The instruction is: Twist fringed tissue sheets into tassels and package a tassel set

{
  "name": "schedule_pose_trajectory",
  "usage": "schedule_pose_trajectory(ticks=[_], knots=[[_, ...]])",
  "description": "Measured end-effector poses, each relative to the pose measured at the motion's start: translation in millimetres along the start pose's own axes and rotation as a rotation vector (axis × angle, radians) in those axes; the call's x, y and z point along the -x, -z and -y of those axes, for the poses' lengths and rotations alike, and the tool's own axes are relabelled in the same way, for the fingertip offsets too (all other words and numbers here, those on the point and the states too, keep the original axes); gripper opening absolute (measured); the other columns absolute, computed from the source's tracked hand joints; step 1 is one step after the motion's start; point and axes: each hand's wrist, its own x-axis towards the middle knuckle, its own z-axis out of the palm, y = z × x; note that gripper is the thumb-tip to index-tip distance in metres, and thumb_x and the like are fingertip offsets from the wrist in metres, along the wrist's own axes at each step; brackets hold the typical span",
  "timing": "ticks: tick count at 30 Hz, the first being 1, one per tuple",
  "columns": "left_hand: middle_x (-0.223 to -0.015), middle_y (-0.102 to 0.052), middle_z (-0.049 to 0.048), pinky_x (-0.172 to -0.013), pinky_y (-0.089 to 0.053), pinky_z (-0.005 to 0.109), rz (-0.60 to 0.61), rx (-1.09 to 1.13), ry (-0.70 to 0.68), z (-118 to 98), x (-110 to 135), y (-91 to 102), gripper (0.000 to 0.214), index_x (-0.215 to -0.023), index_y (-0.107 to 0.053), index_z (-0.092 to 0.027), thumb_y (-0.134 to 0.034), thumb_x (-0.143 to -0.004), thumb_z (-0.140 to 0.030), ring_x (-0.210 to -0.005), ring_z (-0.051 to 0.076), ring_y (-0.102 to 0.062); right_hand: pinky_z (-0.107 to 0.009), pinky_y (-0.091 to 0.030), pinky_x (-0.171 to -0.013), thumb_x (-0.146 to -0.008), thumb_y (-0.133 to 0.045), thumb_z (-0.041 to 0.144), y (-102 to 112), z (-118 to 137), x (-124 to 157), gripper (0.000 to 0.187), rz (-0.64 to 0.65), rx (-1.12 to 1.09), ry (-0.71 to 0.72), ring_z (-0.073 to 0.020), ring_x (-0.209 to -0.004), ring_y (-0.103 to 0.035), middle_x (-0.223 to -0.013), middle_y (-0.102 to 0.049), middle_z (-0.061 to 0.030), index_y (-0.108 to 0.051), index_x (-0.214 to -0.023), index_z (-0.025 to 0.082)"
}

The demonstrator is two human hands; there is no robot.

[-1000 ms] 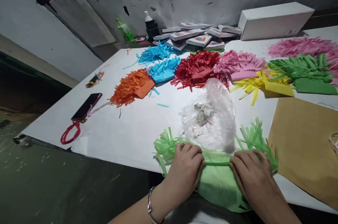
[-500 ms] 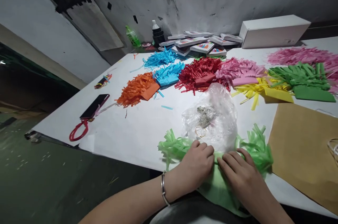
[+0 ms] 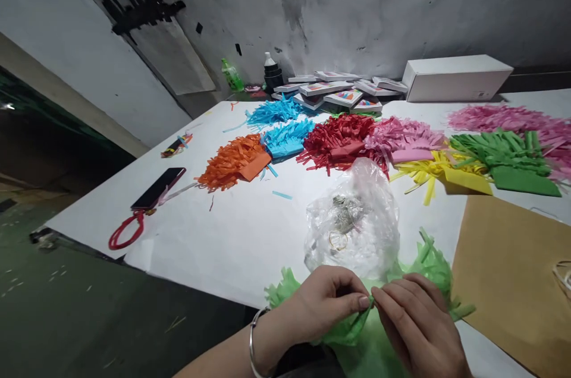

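Light green tissue paper (image 3: pixel 370 339) with fringed ends lies at the table's front edge and hangs over it. My left hand (image 3: pixel 328 298) pinches a gathered bit of it between thumb and forefinger. Right beside it, my right hand (image 3: pixel 414 312) is closed on the same tissue paper, its fingertips almost touching the left ones. Fringe sticks out past both hands. Just beyond them sits a clear plastic bag (image 3: pixel 375 217) with a small silvery bundle and a thin gold-coloured ring inside.
Fringed tissue bundles in orange (image 3: pixel 232 161), blue, red (image 3: pixel 341 140), pink, yellow and green (image 3: pixel 513 158) cross the table. Left lies a phone (image 3: pixel 158 188) with a red cord. A brown paper bag (image 3: pixel 504 283) lies right. Flat boxes (image 3: pixel 330 88) and a white box (image 3: pixel 459 78) stand behind.
My hands have shifted from lying over the green tissue paper to pinching it, fingertips together. The left hand has turned so its thumb shows. The view has tilted up slightly.
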Motion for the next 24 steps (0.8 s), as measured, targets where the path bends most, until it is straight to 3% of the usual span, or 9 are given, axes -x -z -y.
schedule_pose_trajectory(ticks=[2,5,10,12,14,17,19,21,24], knots=[[-0.064,-0.051,-0.0026,-0.058,-0.033,0.023,-0.037,0.057,-0.014,1,-3,-4.3,0.034,-0.075,-0.069,-0.012,-0.071,-0.083,-0.045,-0.061,0.011,-0.041,-0.039,-0.050,-0.088,-0.092,-0.058,0.003,-4,4,0,0.024,-0.056,-0.093,-0.144,-0.0191,-0.087,-0.067,-0.092,-0.071,-0.0090,-0.066,-0.113,0.011],[-0.069,-0.056,0.0003,-0.062,-0.038,0.024,-0.196,0.061,-0.109,9,-7,-16.6,0.035,-0.074,-0.067,-0.012,-0.070,-0.085,-0.045,-0.066,0.013,-0.047,-0.030,-0.057,-0.084,-0.097,-0.056,0.013,-15,13,9,0.026,-0.058,-0.182,-0.361,-0.0183,-0.096,-0.069,-0.103,-0.070,-0.0092,-0.063,-0.121,0.017],[-0.069,-0.063,0.0030,-0.062,-0.045,0.024,-0.283,-0.062,-0.232,23,-4,-28.8,0.035,-0.075,-0.070,-0.014,-0.057,-0.098,-0.037,-0.064,0.014,-0.056,-0.022,-0.058,-0.087,-0.098,-0.054,0.015,-26,15,29,0.033,-0.032,-0.182,-0.440,-0.0152,-0.099,-0.071,-0.112,-0.070,-0.0072,-0.060,-0.131,0.021],[-0.080,-0.070,0.0074,-0.072,-0.050,0.026,-0.333,-0.251,-0.399,31,1,-29.3,0.027,-0.088,-0.072,-0.015,-0.051,-0.101,-0.027,-0.075,0.017,-0.064,-0.023,-0.057,-0.089,-0.098,-0.053,0.013,-26,12,34,0.033,-0.034,-0.168,-0.432,-0.0152,-0.099,-0.072,-0.111,-0.071,-0.0069,-0.061,-0.129,0.021],[-0.093,-0.072,0.0118,-0.078,-0.051,0.028,-0.400,-0.496,-0.685,43,5,-30.7,0.019,-0.107,-0.069,-0.014,-0.053,-0.099,-0.020,-0.086,0.020,-0.066,-0.024,-0.059,-0.087,-0.098,-0.054,0.016,-25,9,36,0.027,-0.061,-0.165,-0.469,-0.0163,-0.096,-0.073,-0.108,-0.073,-0.0069,-0.064,-0.123,0.021],[-0.089,-0.073,0.0099,-0.071,-0.052,0.027,-0.258,-0.799,-0.992,64,7,-37.8,0.021,-0.117,-0.064,-0.014,-0.056,-0.099,-0.019,-0.078,0.019,-0.066,-0.021,-0.061,-0.074,-0.099,-0.055,0.024,-24,8,33,0.016,-0.084,-0.252,-0.665,-0.0169,-0.086,-0.074,-0.097,-0.075,-0.0053,-0.069,-0.107,0.022],[-0.096,-0.076,0.0110,-0.077,-0.053,0.029,-0.128,-0.940,-0.972,75,6,-44.1,0.023,-0.121,-0.061,-0.014,-0.056,-0.099,-0.020,-0.084,0.021,-0.068,-0.020,-0.062,-0.069,-0.100,-0.053,0.028,-24,8,30,0.015,-0.101,-0.392,-0.830,-0.0170,-0.083,-0.075,-0.094,-0.077,-0.0041,-0.067,-0.101,0.023],[-0.116,-0.074,0.0155,-0.086,-0.053,0.032,-0.062,-1.066,-0.846,82,7,-48.4,0.032,-0.130,-0.056,-0.013,-0.055,-0.100,-0.024,-0.099,0.025,-0.068,-0.022,-0.063,-0.067,-0.102,-0.048,0.028,-22,4,27,0.014,-0.166,-0.576,-0.945,-0.0176,-0.078,-0.076,-0.089,-0.077,-0.0026,-0.062,-0.102,0.024],[-0.129,-0.067,0.0184,-0.084,-0.054,0.031,-0.016,-1.180,-0.681,82,8,-47.3,0.054,-0.144,-0.044,-0.011,-0.054,-0.100,-0.040,-0.101,0.026,-0.068,-0.029,-0.064,-0.064,-0.105,-0.038,0.026,-7,-17,31,0.017,-0.302,-0.590,-0.842,-0.0190,-0.070,-0.074,-0.078,-0.072,-0.0009,-0.054,-0.110,0.026]])
